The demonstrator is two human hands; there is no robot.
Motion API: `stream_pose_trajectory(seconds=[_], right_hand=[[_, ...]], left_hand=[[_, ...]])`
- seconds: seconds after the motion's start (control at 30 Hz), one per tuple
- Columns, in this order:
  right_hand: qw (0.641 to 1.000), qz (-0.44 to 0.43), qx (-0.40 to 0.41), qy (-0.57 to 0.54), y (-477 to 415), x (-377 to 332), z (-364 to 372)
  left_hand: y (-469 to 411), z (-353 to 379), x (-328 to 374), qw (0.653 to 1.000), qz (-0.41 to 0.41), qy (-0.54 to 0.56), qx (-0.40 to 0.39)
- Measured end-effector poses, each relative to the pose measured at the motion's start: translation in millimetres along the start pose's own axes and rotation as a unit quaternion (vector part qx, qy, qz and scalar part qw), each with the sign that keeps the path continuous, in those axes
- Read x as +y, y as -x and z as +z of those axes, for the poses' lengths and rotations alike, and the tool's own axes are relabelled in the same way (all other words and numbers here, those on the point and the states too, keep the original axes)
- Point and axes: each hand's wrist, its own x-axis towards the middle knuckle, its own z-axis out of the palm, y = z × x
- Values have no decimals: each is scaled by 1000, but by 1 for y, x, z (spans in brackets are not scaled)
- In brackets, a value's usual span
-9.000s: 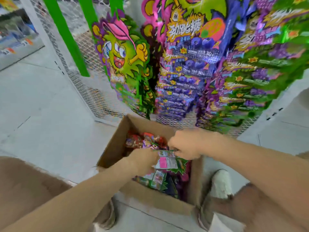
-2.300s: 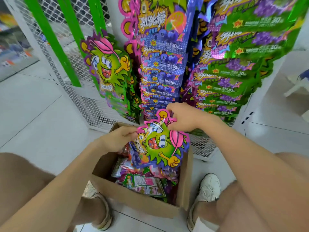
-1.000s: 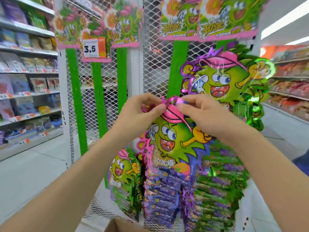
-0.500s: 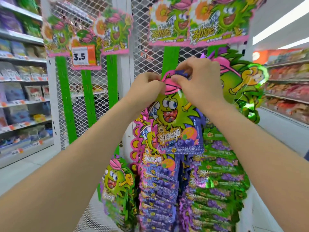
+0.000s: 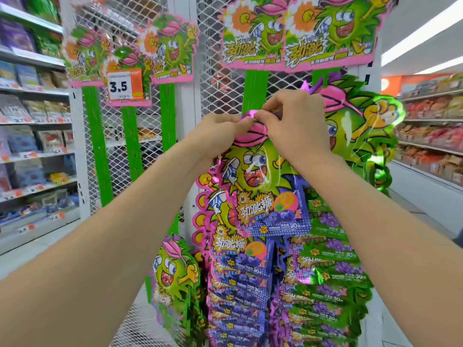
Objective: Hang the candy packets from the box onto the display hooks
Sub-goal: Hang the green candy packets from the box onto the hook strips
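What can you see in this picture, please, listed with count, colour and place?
candy packet: one, green and purple, centre, top pinched by both hands
hanging packets: many, blue, purple and green, lower centre and right
signs: several, green with pink edge, top
price tag: one, orange and white, upper left
bars: several, green, upright on the rack
rack: one, white mesh, behind the packets
shelves: two sets, white, left and right
left hand: one, on the packet's top
right hand: one, on the packet's top
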Motion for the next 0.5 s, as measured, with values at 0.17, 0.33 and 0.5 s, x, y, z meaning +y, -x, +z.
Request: stream_pose_trajectory(seconds=[0.17,0.33,0.5], right_hand=[[987,5,1,160,7,-13,0],[984,-32,-8,173,24,-14,3],[992,-38,-13,120,37,-12,4]], left_hand=[[-6,0,2,1000,-14,11,23],[0,-5,8,998,-5,-62,1],[9,-16,8,987,47,-143,-51]])
